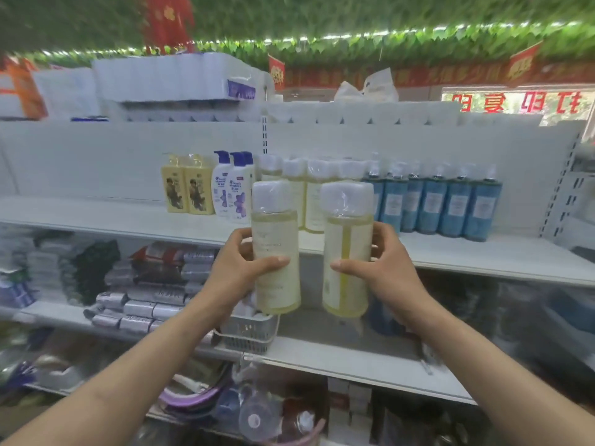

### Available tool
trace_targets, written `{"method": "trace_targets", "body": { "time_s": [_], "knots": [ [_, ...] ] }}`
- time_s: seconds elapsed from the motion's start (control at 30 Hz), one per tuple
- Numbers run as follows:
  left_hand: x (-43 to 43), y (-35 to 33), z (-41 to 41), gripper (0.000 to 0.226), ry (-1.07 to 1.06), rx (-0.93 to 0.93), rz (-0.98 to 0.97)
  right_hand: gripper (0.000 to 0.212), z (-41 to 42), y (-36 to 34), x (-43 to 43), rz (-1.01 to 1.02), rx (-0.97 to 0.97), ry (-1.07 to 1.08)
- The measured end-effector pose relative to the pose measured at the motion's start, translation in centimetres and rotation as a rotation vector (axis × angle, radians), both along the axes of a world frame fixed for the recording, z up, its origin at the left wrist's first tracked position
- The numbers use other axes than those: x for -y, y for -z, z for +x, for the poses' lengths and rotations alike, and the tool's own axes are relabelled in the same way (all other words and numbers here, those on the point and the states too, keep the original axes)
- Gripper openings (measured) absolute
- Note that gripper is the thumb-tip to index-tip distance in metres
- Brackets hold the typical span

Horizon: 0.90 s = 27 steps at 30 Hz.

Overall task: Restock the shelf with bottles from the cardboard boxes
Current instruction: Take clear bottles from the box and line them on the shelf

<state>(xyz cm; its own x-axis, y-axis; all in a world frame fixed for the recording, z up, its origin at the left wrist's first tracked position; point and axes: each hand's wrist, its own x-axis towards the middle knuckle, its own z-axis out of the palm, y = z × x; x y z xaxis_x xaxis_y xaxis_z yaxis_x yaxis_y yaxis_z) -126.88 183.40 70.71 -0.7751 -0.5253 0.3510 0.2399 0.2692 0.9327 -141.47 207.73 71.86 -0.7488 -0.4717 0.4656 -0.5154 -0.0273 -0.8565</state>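
– While both bottles are held clear of the shelf, head view entry: the left hand (240, 265) wraps the left bottle (275, 252) at mid-body, thumb across the label and fingers behind. The right hand (383, 268) grips the right bottle (347, 252) the same way. Both bottles are upright, side by side but apart, in front of the shelf (483, 255) edge. They sit just below the row of matching pale bottles (314, 194) standing on it.
– Handling?
– Judgement only: each is nearly full of pale yellow liquid, so fairly heavy for one hand. The walls look like stiff clear plastic, smooth, probably slippery. Likely not brittle like glass, but a drop could crack a cap. The mid-body hold seems right. The white square caps look film-wrapped and would be a poor place to grip.
– Writing?
– Left bottle: pale label with grey lines of print, too blurred to read. Right bottle: label edges with a clear yellow strip between them, nothing legible.
– Neighbours?
– Blue bottles (450, 204) carry small white labels, unreadable. White pump bottles (231, 191) have blue print, perhaps a shampoo brand, not certain. Yellow bottles (188, 188) show a dark figure picture. A sign (515, 103) at upper right has red characters that look mirrored; not read.
– Boxes?
– No cardboard boxes in view.
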Motion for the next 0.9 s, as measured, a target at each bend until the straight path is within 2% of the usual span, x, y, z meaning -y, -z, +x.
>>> {"method": "trace_targets", "body": {
  "time_s": [0.2, 0.33, 0.5, 0.73, 0.9],
  "knots": [
    [5.1, -3.5, -2.4, 0.083, 0.028, -0.018, -0.072, 0.103, -1.5, -1.8, 4.0, 0.013, -0.033, 0.082],
    [10.1, -4.3, -4.0, 0.088, 0.052, -0.002, -0.107, 0.107, -2.3, -2.2, 7.8, 0.003, -0.027, 0.137],
    [16.1, -4.5, -6.2, 0.089, 0.073, -0.004, -0.117, 0.101, -2.7, -2.9, 12.8, 0.034, -0.058, 0.212],
    [22.2, -4.1, -8.0, 0.080, 0.107, 0.003, -0.101, 0.099, -2.4, -3.2, 18.1, 0.002, -0.031, 0.318],
    [25.0, -3.4, -8.3, 0.085, 0.100, 0.002, -0.107, 0.095, -3.4, -2.7, 21.4, 0.028, -0.007, 0.382]
  ]
}}
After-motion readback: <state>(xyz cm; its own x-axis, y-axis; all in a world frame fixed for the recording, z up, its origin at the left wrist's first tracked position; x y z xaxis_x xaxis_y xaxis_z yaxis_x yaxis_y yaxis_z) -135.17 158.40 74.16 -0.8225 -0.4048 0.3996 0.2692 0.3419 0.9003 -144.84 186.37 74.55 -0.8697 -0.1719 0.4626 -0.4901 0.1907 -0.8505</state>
